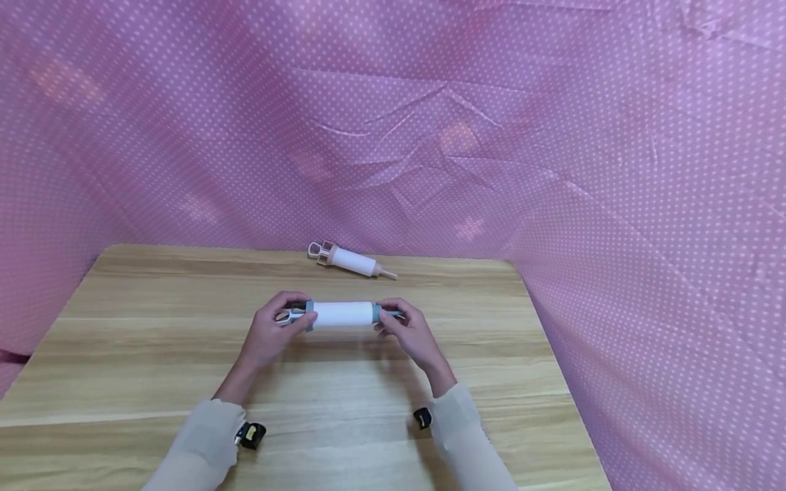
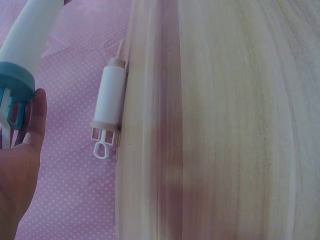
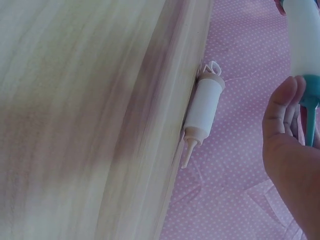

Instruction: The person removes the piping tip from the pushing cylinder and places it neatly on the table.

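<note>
A large plastic syringe [image 1: 342, 314] with a white barrel and teal ends lies sideways between both hands, over the middle of the table. My left hand [image 1: 270, 334] grips its handle end, thumb and fingers at the teal collar [image 2: 17, 80]; a white pull loop sticks out toward the palm. At the other end my right hand [image 1: 419, 335] pinches the teal cap, with the thin teal nozzle [image 3: 310, 122] running between the fingers. Farther back, a second syringe [image 1: 355, 262], white with pinkish-beige ends, rests on the table with its nozzle pointing right.
The wooden table [image 1: 153, 354] has its back edge just behind the second syringe. Pink dotted cloth [image 1: 393, 136] hangs behind and along both sides. Black wrist cameras [image 1: 250, 435] are strapped at both light sleeves.
</note>
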Tool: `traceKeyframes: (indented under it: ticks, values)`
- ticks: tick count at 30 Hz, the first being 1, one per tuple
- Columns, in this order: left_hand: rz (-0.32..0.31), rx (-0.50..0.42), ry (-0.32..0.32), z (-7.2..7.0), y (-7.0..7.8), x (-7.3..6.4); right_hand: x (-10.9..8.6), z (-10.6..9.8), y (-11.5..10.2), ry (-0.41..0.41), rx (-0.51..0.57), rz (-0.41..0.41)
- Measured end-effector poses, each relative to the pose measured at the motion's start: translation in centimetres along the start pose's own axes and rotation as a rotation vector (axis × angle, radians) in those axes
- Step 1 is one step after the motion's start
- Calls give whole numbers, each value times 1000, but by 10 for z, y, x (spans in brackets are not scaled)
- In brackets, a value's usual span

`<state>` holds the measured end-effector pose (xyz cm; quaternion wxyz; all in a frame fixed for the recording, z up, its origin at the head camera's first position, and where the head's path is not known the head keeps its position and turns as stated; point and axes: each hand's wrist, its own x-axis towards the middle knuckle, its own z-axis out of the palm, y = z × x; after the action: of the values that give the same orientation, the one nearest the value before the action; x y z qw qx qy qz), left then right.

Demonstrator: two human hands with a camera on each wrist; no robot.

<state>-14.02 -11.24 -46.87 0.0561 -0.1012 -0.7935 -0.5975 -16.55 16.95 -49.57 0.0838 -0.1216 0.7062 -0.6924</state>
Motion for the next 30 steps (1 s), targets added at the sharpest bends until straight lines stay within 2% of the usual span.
traceKeyframes:
  ticks: [4, 9, 20, 30]
  values:
    - [3, -1, 8, -2, -1, 0, 1, 1, -1, -12, 19, -18]
    - [10, 0, 11, -3, -3, -1, 0, 1, -3, -13, 22, 1]
    - [12, -4, 14, -4, -1, -2, 7, 9, -5, 63, -37, -6]
    - [8, -44, -8, -3, 1, -3, 2, 2, -2, 18, 4, 44]
